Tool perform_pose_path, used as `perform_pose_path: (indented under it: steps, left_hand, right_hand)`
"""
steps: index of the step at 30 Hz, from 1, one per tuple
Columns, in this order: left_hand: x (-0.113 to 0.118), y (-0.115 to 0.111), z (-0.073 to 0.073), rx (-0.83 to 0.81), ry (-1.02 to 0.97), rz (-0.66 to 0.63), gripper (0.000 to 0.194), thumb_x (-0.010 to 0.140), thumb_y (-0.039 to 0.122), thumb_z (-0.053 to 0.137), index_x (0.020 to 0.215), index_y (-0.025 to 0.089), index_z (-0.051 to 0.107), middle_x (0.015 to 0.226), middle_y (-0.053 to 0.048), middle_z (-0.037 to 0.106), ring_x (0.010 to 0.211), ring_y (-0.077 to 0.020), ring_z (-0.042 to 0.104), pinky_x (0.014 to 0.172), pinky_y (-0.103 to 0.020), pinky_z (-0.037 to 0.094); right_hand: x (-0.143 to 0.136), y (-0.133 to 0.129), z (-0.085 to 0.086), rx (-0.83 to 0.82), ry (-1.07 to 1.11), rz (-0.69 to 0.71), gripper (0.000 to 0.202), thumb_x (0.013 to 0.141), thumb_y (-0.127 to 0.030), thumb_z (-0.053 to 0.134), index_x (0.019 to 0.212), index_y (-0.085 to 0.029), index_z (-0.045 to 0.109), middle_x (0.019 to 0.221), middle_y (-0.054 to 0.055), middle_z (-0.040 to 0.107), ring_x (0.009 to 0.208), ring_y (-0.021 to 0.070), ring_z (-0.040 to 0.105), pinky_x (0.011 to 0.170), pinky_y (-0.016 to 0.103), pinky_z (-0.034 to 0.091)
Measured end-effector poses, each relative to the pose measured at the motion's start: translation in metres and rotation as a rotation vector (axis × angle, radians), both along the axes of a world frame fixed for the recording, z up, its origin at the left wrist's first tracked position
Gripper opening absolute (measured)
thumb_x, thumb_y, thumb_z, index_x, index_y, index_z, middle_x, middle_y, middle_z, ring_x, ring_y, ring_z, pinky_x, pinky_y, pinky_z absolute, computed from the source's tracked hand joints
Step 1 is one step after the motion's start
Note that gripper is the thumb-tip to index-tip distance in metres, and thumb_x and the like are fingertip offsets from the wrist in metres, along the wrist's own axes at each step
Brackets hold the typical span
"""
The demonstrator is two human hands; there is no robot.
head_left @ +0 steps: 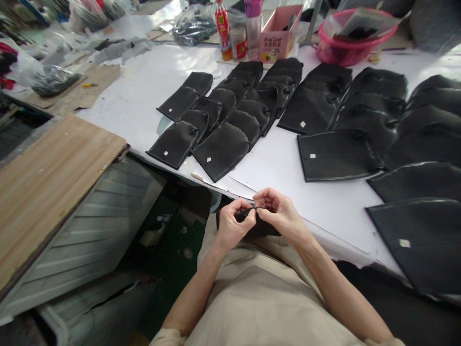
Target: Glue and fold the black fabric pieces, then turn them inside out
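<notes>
At the table's front edge, a black leather-like piece hangs in front of my body, its upper edge pinched in my fingertips. My left hand is closed on that edge, thumb against forefinger. Close beside it, my right hand pinches the same edge, and the two thumbs nearly meet. My fingers cover most of the gripped part, and the lower part is dark. Beyond my hands lie overlapping black panels with curved ends, among them one panel and another, several with small white labels.
The white-covered table carries more black panels at right. Along the back stand a red-labelled bottle, a pink box and a pink basin. A wooden board juts out at left.
</notes>
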State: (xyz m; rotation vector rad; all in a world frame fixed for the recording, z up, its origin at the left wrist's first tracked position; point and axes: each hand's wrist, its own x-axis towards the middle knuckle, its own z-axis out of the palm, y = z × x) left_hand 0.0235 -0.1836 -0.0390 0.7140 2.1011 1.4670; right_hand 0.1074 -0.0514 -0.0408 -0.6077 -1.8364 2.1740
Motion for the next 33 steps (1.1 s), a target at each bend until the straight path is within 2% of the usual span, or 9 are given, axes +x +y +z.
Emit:
perform_pose_path:
  steps: [4,8,10,12,17,24,28,33]
  left_hand:
    - [0.0,0.001,0.0,0.025,-0.024,-0.013,0.013,0.082,0.023,0.061,0.071,0.017,0.058,0.065,0.003,0.053,0.059,-0.0112,0.046,0.058,-0.022,0.038]
    - [-0.001,0.0,-0.001,0.06,-0.085,0.006,0.015,0.084,0.025,0.06,0.071,0.017,0.058,0.064,0.003,0.051,0.058,-0.0108,0.045,0.057,-0.022,0.037]
    - [-0.001,-0.001,-0.002,0.069,-0.119,0.006,0.017,0.084,0.026,0.06,0.071,0.017,0.058,0.063,0.003,0.051,0.057,-0.0106,0.045,0.056,-0.022,0.037]
    - [-0.001,-0.002,-0.003,0.075,-0.147,0.002,0.017,0.085,0.027,0.06,0.071,0.017,0.058,0.063,0.002,0.051,0.057,-0.0106,0.045,0.055,-0.022,0.036]
    - [-0.001,-0.003,-0.002,0.107,-0.131,-0.004,0.018,0.086,0.027,0.06,0.071,0.016,0.058,0.066,0.002,0.052,0.06,-0.0108,0.045,0.058,-0.022,0.037]
    - [-0.005,-0.008,-0.007,0.125,-0.174,-0.005,0.02,0.087,0.031,0.058,0.073,0.017,0.061,0.066,0.002,0.052,0.06,-0.0115,0.045,0.057,-0.022,0.038]
    - [-0.006,-0.012,-0.009,0.099,-0.171,-0.06,0.013,0.082,0.029,0.065,0.079,0.017,0.064,0.072,0.001,0.058,0.065,-0.0123,0.052,0.061,-0.022,0.042]
    - [-0.009,-0.015,-0.008,0.103,-0.202,-0.104,0.016,0.082,0.031,0.07,0.082,0.016,0.065,0.075,0.001,0.059,0.067,-0.0115,0.053,0.062,-0.02,0.042]
  right_hand:
    - [0.001,0.0,0.0,0.085,0.016,0.009,0.017,0.074,-0.017,0.062,0.091,-0.018,0.063,0.079,0.0,0.064,0.072,0.0139,0.059,0.069,0.026,0.046]
    - [0.01,0.009,0.003,0.103,0.06,0.11,0.018,0.088,-0.028,0.064,0.103,-0.019,0.062,0.087,0.002,0.065,0.079,0.0158,0.06,0.073,0.028,0.048]
    - [0.015,0.014,0.005,0.156,0.082,0.217,0.025,0.087,-0.031,0.071,0.108,-0.02,0.063,0.098,0.003,0.066,0.089,0.0182,0.061,0.079,0.03,0.048]
    - [0.018,0.017,0.006,0.248,0.074,0.26,0.026,0.082,-0.028,0.076,0.105,-0.021,0.065,0.101,0.003,0.066,0.092,0.0191,0.061,0.081,0.03,0.047]
    - [0.015,0.011,0.003,0.314,0.095,0.162,0.005,0.089,-0.023,0.067,0.088,-0.02,0.063,0.089,0.002,0.065,0.087,0.0185,0.06,0.081,0.03,0.046]
    - [0.013,0.004,0.002,0.264,0.089,0.107,0.01,0.093,-0.026,0.062,0.085,-0.02,0.06,0.085,0.001,0.063,0.082,0.0166,0.057,0.078,0.028,0.044]
    - [0.014,0.004,0.001,0.227,0.053,0.111,0.013,0.094,-0.03,0.061,0.085,-0.02,0.06,0.087,0.002,0.064,0.083,0.0175,0.057,0.077,0.029,0.044]
    - [0.014,0.005,-0.002,0.215,0.037,0.119,0.016,0.094,-0.032,0.061,0.085,-0.019,0.06,0.086,0.002,0.064,0.082,0.0176,0.056,0.075,0.029,0.044]
